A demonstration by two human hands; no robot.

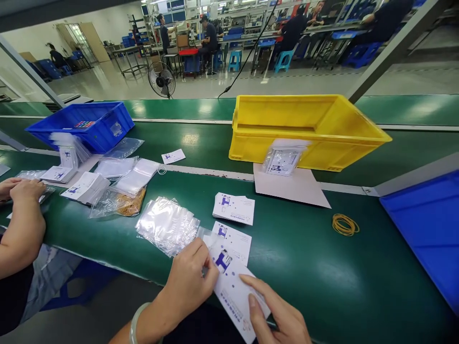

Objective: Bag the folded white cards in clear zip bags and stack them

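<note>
My right hand (pixel 278 313) grips a white card (pixel 234 291) with purple print between thumb and fingers, near the table's front edge. My left hand (pixel 190 277), with a bangle at the wrist, pinches a small clear plastic bag (pixel 206 234) at the card's upper end. Whether the card's end is inside the bag cannot be made out. Just beyond lies another printed card (pixel 238 241), with a stack of such cards (pixel 233 210) behind it. Left of these, near my left hand, spreads a pile of clear zip bags (pixel 167 224).
A yellow bin (pixel 279 148) stands at the back, with filled bags (pixel 283 160) leaning before it on cardboard (pixel 294 188). Rubber bands (pixel 344 224) lie right. At left are a blue bin (pixel 103 131), card stacks (pixel 86 188) and a co-worker's hands (pixel 25 188).
</note>
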